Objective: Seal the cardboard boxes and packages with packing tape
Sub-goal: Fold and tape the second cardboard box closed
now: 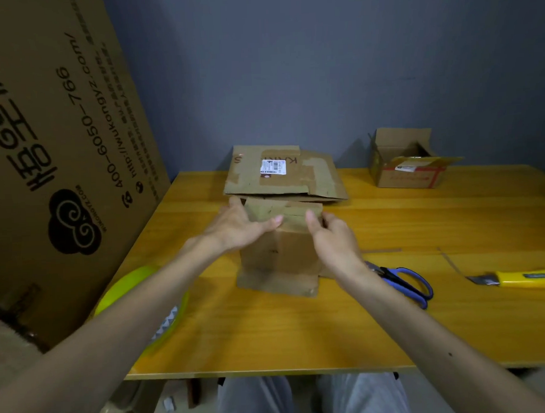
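Small brown box (pixel 280 243), worn, flaps folded down; left hand (pixel 238 224) & right hand (pixel 335 238) grasp its top edges.

The box (pixel 280 252) stands on the table (pixel 300 335). The left hand (pixel 238 226) grips its upper left edge and the right hand (pixel 334 235) its upper right. Flat cardboard (pixel 279 175) lies just behind the box. An open box (pixel 409 167) sits behind it, well to the right. Scissors (pixel 403 279) lie right of the box, with a knife (pixel 527 279) farther right. A tape roll (pixel 138 300) lies left and nearer, and a big carton (pixel 61 136) leans farther left.
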